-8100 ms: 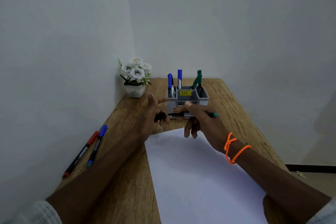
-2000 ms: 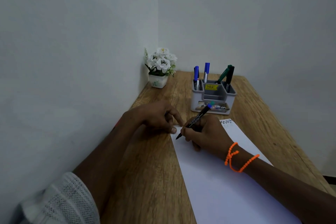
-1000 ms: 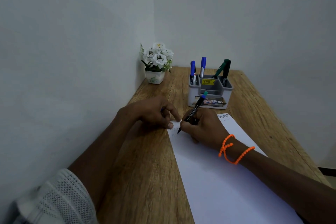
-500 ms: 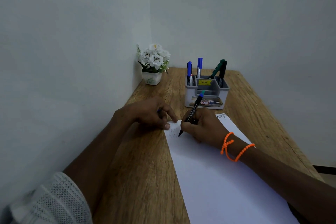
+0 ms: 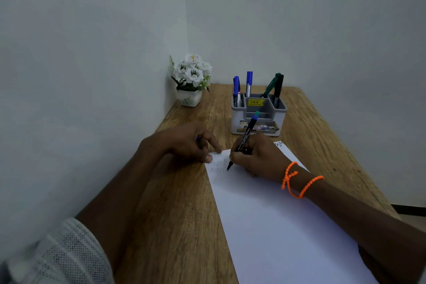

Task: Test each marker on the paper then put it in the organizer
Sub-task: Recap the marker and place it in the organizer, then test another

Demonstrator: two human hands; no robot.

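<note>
Head view looked down on a wooden table (image 5: 179, 203) set in a corner between pale walls. The right hand (image 5: 260, 159) gripped a black marker (image 5: 242, 143) with curled fingers, its tip down on the white paper (image 5: 276, 226) near that sheet's far left corner, beside faint zigzag marks. The marker leaned away, its blue-green end toward the organizer (image 5: 258, 120). An orange beaded bracelet (image 5: 297, 180) circled the right wrist. The left hand (image 5: 184, 143) rested at the paper's far left corner, fingertips pressing the edge; something small and blue showed between its curled fingers, too hidden to say what it was. The grey organizer stood just beyond both hands, well apart from the paper's near end. Blue markers (image 5: 242, 85) stood upright in its left and middle compartments, and green and black ones (image 5: 275, 87) in the right. A small white pot of white flowers (image 5: 191, 78) sat in the far left corner against the wall.
</note>
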